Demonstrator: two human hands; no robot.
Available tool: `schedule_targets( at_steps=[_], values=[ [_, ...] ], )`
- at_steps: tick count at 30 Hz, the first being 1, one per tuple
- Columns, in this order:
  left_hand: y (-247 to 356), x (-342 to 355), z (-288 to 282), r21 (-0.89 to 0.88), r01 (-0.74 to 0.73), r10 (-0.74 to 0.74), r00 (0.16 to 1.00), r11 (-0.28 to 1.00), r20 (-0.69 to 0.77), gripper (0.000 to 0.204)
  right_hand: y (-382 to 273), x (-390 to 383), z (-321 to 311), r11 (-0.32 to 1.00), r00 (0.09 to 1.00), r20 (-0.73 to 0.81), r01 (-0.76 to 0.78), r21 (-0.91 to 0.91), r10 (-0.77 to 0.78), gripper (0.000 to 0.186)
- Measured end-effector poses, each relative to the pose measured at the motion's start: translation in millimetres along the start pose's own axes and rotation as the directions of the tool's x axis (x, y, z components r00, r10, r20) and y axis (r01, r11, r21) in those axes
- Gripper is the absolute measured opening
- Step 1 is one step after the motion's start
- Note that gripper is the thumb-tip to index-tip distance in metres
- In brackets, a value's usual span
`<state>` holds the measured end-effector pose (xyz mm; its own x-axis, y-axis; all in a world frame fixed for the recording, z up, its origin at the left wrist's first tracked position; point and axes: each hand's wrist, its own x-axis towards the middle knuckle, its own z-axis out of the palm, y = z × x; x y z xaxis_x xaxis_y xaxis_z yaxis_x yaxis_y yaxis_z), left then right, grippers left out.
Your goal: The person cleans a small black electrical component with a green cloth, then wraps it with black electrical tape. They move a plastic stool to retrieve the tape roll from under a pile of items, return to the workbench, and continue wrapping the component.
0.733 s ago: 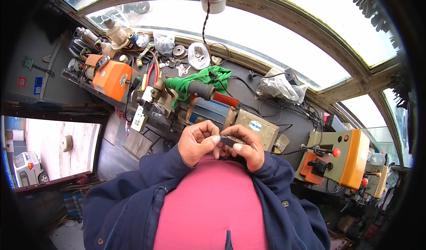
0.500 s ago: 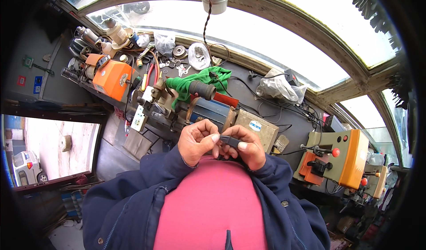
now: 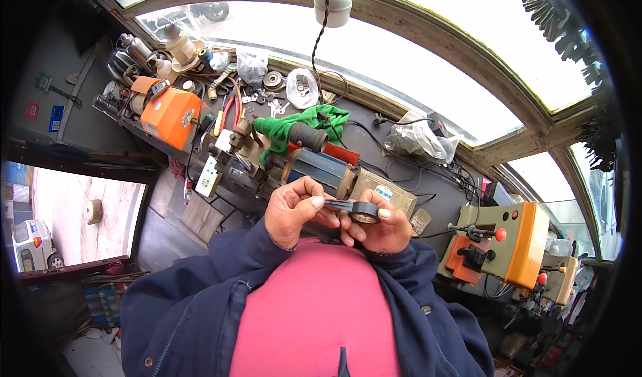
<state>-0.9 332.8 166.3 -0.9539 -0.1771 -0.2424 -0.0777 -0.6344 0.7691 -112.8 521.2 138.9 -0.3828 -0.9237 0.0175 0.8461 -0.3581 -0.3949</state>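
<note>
A roll of black electrical tape (image 3: 365, 210) is between the fingers and thumb of my right hand (image 3: 388, 224), in front of my chest. From the roll a short strip of tape (image 3: 338, 204) runs out to the left. My left hand (image 3: 292, 211) pinches the strip's end between thumb and forefinger. Just beyond both hands sits a blue electric motor (image 3: 314, 170) of a bench machine, with a green cloth (image 3: 304, 124) lying behind it. A beige metal box (image 3: 394, 193) stands past my right hand.
An orange machine (image 3: 172, 115) stands at the far left, with pliers (image 3: 231, 113) and loose keys (image 3: 276, 104) near it. To the right is a beige and orange key-cutting machine (image 3: 515, 243). Black cables (image 3: 408, 163) cross the bench. A white lamp (image 3: 333, 6) hangs above.
The tape roll has turned so its round side and core now show. My hands have drawn slightly apart, with a strip of tape stretched between them.
</note>
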Motion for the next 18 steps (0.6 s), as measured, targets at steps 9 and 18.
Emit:
schedule_targets(
  at_steps=[9, 18],
  values=[
    [6, -6, -2, 0.067, -0.008, 0.007, 1.000, 0.998, 0.011, 0.014, -4, -2, 18, 0.744, 0.967, -0.251, -0.132, -0.655, -0.050, 0.041],
    [0, -9, -6, -0.053, 0.001, 0.000, 1.000, 0.999, 0.006, 0.009, 1, -7, 17, 0.879, 0.949, -0.281, -0.009, -0.477, -0.143, 0.031]
  ],
)
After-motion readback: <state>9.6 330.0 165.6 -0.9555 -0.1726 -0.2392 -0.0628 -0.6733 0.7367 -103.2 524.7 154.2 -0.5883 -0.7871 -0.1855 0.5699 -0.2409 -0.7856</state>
